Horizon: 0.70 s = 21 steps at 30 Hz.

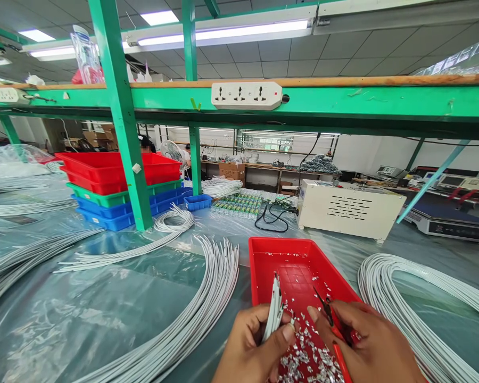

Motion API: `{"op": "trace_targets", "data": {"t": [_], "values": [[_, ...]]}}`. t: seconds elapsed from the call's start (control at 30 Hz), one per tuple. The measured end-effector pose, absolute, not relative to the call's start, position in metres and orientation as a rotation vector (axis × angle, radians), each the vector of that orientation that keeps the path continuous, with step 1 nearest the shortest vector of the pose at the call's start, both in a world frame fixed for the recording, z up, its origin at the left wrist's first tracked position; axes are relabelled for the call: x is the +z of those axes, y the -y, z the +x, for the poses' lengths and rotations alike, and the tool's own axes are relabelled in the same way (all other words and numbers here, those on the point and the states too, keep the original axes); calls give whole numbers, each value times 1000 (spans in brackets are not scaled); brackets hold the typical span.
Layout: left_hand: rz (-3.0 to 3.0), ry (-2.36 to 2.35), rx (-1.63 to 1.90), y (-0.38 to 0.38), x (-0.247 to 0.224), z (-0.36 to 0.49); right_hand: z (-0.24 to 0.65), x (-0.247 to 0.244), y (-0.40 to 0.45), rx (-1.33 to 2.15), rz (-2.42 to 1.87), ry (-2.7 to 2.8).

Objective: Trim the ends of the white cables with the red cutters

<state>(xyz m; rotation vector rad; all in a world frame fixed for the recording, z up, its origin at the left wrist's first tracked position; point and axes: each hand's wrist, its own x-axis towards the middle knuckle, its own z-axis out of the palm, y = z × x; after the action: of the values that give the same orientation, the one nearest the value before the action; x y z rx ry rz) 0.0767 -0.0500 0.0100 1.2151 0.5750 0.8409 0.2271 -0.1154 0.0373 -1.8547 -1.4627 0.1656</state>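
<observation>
Over the near end of a red tray (pixel 259 271), my left hand (pixel 255 346) is closed around a small bunch of white cables (pixel 274 314), their ends pointing up and away. One cable end stands apart by the thumb and index finger. To its right, my right hand (pixel 371 340) grips red-handled tweezers or fine cutters (pixel 335 324); which of the two I cannot tell. Their dark thin tips point up and left, apart from the cables. Shiny silver scraps (pixel 307 346) litter the tray floor beneath both hands.
Big bundles of white cable lie left (pixel 207 303) and right (pixel 387 287) of the tray. Behind are a beige box-shaped machine (pixel 347 210), green circuit boards (pixel 239 205), stacked colored trays (pixel 99 175) and a green post (pixel 123 117). A power strip (pixel 245 96) hangs on the shelf edge.
</observation>
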Motion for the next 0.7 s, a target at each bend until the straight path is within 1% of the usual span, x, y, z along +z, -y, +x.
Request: {"op": "trace_targets", "data": {"t": [0.03,0.07,0.2,0.27,0.37,0.53,0.7], "values": [[1222,-574,835,50,10,76,230,38,115,74,-1897,1485],[1232,-578,826,50,11,76,231,39,114,61,-1888,1485],[1273,-584,804,50,13,76,228,38,112,431,-1617,1406],[1297,-570,791,50,15,75,226,35,111,505,-1554,1441],[1309,-578,785,50,15,75,228,31,110,357,-1547,1596],[1329,-561,773,48,7,77,231,32,110,-118,-1473,1827],[1386,-490,710,44,0,79,230,32,112,-329,-1418,1889]]}}
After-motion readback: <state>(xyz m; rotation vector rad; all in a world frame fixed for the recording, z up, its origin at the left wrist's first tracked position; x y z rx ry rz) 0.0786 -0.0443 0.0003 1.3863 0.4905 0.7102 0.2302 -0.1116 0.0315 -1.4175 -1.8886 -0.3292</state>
